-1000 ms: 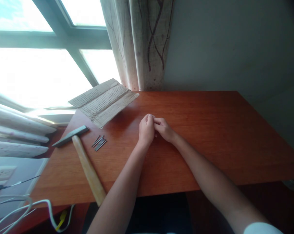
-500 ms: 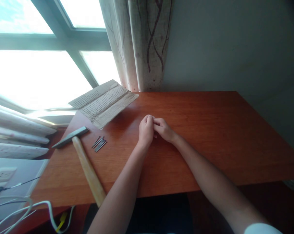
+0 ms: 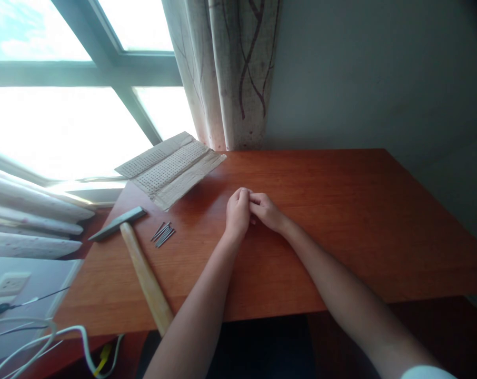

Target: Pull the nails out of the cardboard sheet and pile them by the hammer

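Note:
My left hand (image 3: 237, 211) is closed, its curled fingers meeting those of my right hand (image 3: 265, 210) over the middle of the table. Both hands rest together, and no object shows in either. To their left lies a small group of steel nails (image 3: 165, 235). Beyond the nails is a hammer with a dark metal head (image 3: 118, 223) and a pale wooden handle (image 3: 146, 276); the handle's end passes behind my left forearm. A bent piece of cardboard (image 3: 173, 171) with rows of printed characters lies toward the window, partly raised off the table.
The reddish-brown wooden table (image 3: 353, 210) reaches to a grey wall (image 3: 373, 73) at the back. A patterned curtain (image 3: 230, 79) hangs beside the window. White cables (image 3: 82, 337) and a wall socket (image 3: 11, 284) are at the lower left.
The whole view has shifted very slightly right and down. My hands stay joined in the same place, and the hammer, nails and cardboard have not moved on the table.

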Action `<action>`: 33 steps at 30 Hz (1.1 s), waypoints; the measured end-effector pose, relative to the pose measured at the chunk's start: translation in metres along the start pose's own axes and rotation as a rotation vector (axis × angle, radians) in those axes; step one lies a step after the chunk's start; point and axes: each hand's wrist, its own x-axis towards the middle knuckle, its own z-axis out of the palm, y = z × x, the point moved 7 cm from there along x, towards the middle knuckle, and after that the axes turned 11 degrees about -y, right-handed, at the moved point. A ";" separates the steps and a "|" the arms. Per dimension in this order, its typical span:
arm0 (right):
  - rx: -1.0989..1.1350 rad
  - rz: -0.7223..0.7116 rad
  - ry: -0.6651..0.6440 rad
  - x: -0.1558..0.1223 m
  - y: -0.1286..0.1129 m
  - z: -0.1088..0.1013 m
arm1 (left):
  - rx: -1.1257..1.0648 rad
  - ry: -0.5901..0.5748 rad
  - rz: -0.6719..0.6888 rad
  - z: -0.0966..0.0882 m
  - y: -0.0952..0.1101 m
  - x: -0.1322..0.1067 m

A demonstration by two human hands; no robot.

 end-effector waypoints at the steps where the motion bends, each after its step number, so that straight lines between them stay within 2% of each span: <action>1: -0.001 0.001 0.001 0.000 0.000 0.000 | 0.002 -0.002 0.002 0.000 0.001 0.000; 33: -0.029 0.012 0.000 0.002 0.003 0.000 | -0.010 0.006 0.012 -0.001 0.001 0.000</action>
